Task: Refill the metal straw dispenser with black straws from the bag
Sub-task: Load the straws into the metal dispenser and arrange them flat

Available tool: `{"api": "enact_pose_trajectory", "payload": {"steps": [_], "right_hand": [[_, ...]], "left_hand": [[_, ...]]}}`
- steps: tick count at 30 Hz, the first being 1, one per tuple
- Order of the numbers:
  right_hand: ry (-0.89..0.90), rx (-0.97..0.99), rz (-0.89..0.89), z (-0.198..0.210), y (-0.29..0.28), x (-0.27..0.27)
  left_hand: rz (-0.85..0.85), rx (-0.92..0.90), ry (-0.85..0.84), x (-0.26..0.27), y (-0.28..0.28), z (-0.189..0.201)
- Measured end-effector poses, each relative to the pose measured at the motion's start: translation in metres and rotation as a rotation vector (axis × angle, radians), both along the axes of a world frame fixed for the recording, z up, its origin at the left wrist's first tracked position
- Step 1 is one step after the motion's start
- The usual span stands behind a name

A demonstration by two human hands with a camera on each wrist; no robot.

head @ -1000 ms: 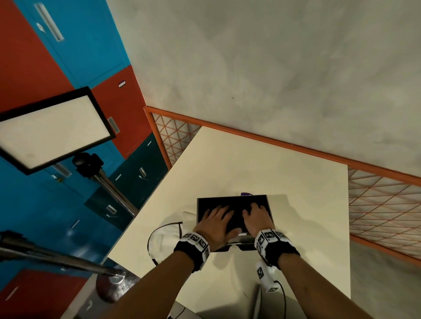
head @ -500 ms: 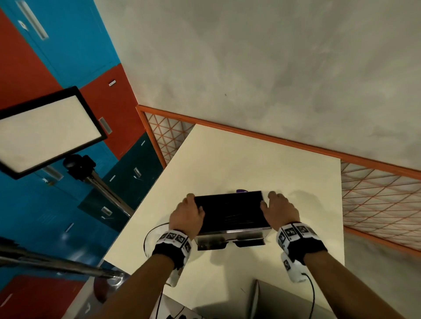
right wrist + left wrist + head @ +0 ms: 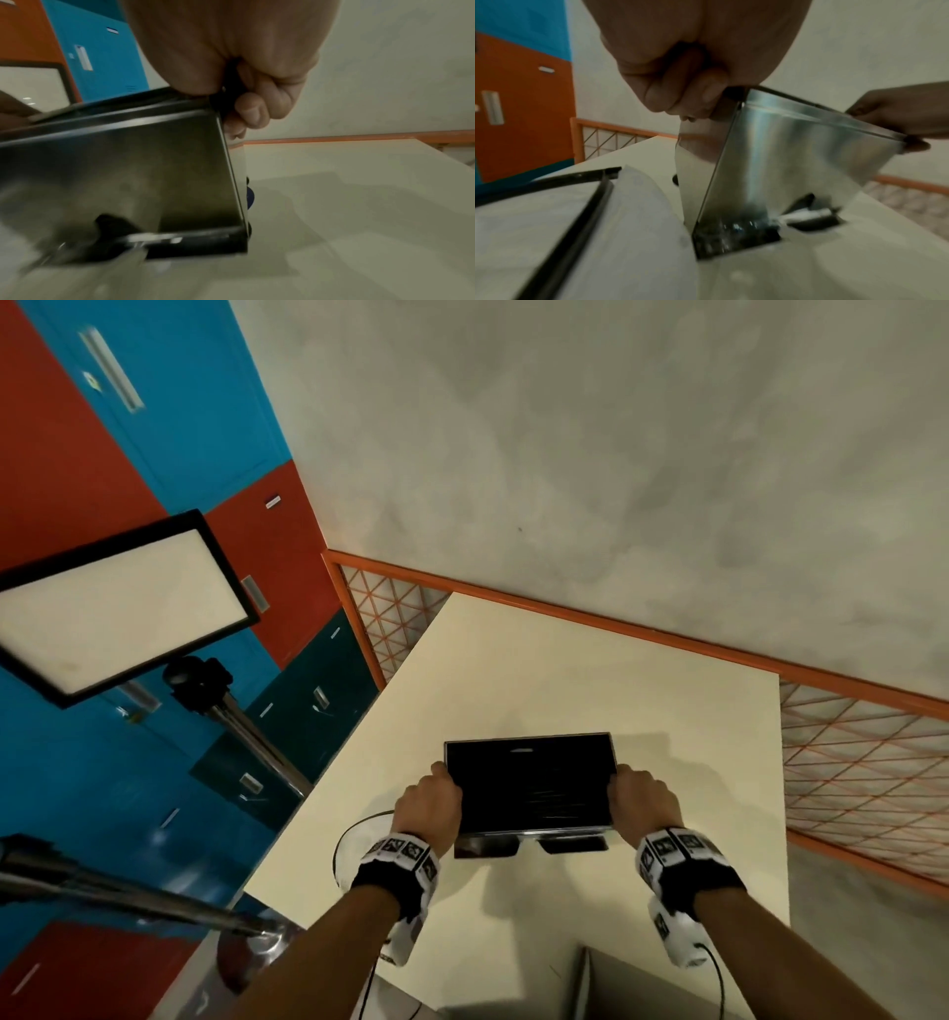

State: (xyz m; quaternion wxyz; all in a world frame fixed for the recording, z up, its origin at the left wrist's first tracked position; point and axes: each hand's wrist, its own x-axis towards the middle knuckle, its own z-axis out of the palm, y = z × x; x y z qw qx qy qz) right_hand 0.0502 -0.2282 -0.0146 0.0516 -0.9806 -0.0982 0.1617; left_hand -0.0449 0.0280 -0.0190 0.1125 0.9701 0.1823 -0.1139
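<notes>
The metal straw dispenser (image 3: 529, 788) stands near the middle of the cream table (image 3: 565, 670), its open top filled with black straws. My left hand (image 3: 431, 798) grips its upper left edge and my right hand (image 3: 642, 798) grips its upper right edge, fingers curled over the rim. In the left wrist view the dispenser (image 3: 795, 162) looks tilted under my left hand (image 3: 680, 85), with its base near the tabletop. From the right wrist, my right hand (image 3: 244, 91) grips the corner of the dispenser (image 3: 115, 172). The clear bag (image 3: 359, 839) with a black edge lies left of the dispenser, also visible as the bag (image 3: 577, 213).
A light panel (image 3: 118, 608) on a metal stand is off the table's left side, before blue and red lockers. An orange mesh fence (image 3: 847, 762) runs along the table's far and right edges. A grey box (image 3: 667, 983) sits at the near edge.
Both hands left the top of the straws and moved outward to grip the dispenser's left and right edges. The dispenser has hardly shifted in the last half second.
</notes>
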Motion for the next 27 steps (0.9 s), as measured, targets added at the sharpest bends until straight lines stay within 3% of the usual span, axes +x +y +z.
{"api": "enact_pose_trajectory", "payload": {"steps": [8, 13, 20, 24, 27], "right_hand": [[-0.161, 0.003, 0.000, 0.018, -0.022, -0.021], [-0.056, -0.019, 0.010, 0.024, -0.016, 0.006], [-0.252, -0.165, 0.240, 0.069, 0.040, 0.003], [-0.181, -0.136, 0.191, 0.052, 0.029, 0.009], [-0.126, -0.058, 0.136, 0.028, 0.021, 0.009]], "left_hand": [[-0.010, -0.048, -0.176, -0.021, -0.012, 0.011], [0.067, -0.136, -0.098, -0.001, -0.017, 0.010], [0.295, -0.306, -0.109, -0.019, -0.007, -0.022], [0.270, -0.340, -0.209, -0.020, -0.002, -0.021], [0.221, -0.259, -0.174, -0.014, 0.002, -0.025]]}}
